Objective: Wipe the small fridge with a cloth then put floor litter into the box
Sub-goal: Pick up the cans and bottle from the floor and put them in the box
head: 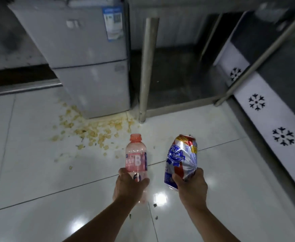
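While the box stays out of view, scattered crisps [90, 131] lie on the floor [38, 172] ahead-left, by the small fridge [83, 67]. Left hand [129, 187] wraps a capless pink bottle [136, 156], neck pointing away. Right hand [192, 187] grips a crumpled can [180, 158], long axis likewise. Left hand judged nearer the crisps.

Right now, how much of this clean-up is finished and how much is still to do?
The wiping can't be judged: no cloth shows, and the small fridge is too blurred to tell. Litter pick-up is under way: the left hand grips a capless pink bottle, the right hand a crushed beer can. Left to do: both need a box, which isn't in view, and scattered chips cover the floor by the fridge.
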A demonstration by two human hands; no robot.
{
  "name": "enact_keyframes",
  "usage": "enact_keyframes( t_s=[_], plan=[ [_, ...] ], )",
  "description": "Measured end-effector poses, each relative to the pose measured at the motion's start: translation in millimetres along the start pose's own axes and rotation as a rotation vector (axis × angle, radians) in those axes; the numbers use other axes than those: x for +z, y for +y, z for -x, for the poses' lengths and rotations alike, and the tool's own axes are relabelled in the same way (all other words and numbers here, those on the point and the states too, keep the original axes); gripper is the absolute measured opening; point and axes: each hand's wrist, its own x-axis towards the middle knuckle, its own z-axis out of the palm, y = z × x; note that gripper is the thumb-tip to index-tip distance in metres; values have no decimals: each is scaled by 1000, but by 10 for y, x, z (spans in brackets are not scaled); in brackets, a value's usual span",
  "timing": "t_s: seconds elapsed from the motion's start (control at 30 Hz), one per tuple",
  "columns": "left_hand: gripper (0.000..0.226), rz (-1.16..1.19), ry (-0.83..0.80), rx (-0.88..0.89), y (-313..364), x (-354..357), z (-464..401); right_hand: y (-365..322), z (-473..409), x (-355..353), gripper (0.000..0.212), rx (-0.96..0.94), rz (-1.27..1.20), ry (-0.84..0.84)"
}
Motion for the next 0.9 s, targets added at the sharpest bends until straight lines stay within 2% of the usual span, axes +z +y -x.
enact_keyframes(
  t_s=[0.27, 0.4, 0.7, 0.9],
  plan=[
    [58, 161, -22, 143, 1375, -602, 1526, -1217, 405, -1778, 46, -86, -98, 79],
    [58, 164, -52, 226, 1846, -804, 2219, -1648, 706, -2478, 45, -149, -160, 130],
    [52, 186, -173, 462, 2555, -1069, 3301, -2100, 1351, -3530, 46, -109, -301, 293],
    [53, 117, -300, 600, 2682, -1260, 3779, -2142, 1956, -3943, 45, -44, -300, 473]
  ],
)
